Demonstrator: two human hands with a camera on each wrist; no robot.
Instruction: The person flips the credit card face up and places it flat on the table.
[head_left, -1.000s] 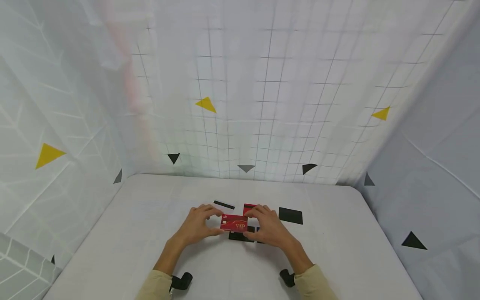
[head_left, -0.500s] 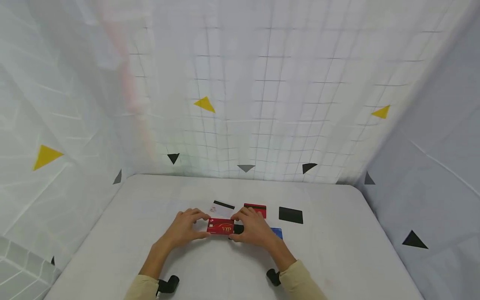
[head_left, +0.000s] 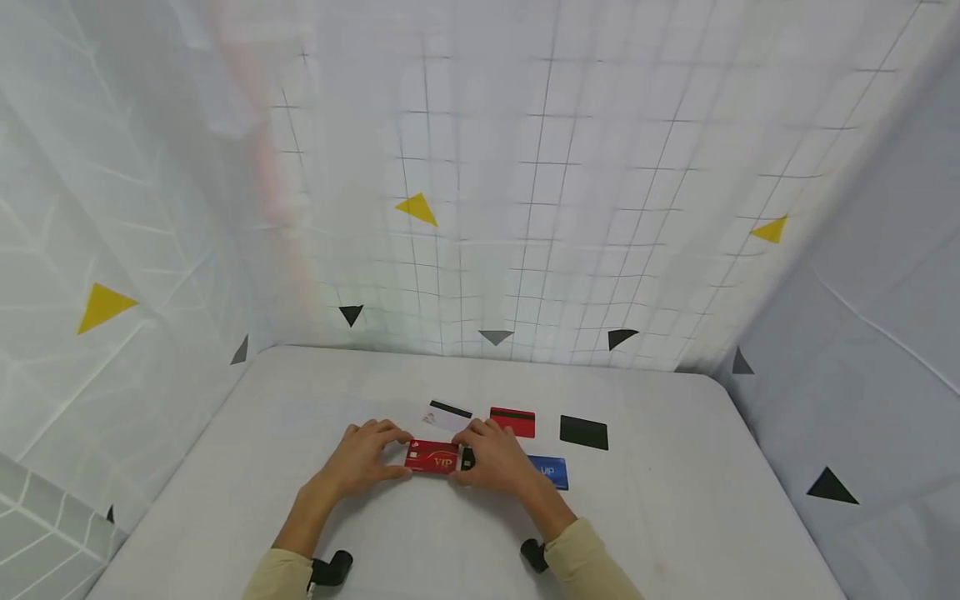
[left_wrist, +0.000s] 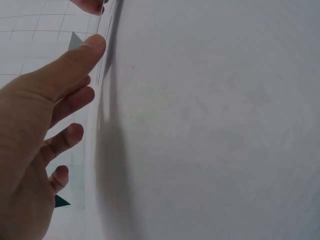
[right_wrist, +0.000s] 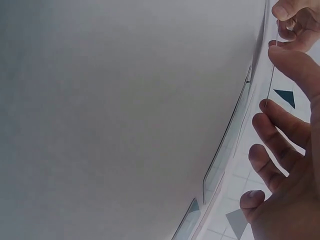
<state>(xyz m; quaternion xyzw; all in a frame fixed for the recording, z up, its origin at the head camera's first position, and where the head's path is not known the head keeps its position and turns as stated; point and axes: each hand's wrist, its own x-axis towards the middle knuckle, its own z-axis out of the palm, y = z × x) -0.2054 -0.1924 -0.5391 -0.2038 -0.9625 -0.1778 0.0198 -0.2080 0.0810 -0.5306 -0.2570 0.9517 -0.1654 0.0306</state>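
Between my two hands is a red card marked VIP [head_left: 432, 457], its printed face toward the head camera. My left hand [head_left: 362, 457] pinches its left end with thumb and fingers at the lower and upper corners. The right end is pinched the same way by my right hand [head_left: 491, 454]. From the right wrist the card [right_wrist: 271, 82] shows edge-on, a thin line at the thumb and fingertip. A black card with a chip [head_left: 468, 459] lies partly hidden behind my right hand. Close to the right wrist is a blue card [head_left: 553, 472], partly covered.
Farther back on the white table [head_left: 675, 483] lie a white card with a dark stripe [head_left: 447, 417], a red card with a dark stripe [head_left: 513, 422] and a plain black card [head_left: 584, 432]. White sheeting with triangles encloses the back and sides.
Both hands have carried the red VIP card to the left and slightly nearer the body. The blue card and the striped cards behind have come into fuller view.
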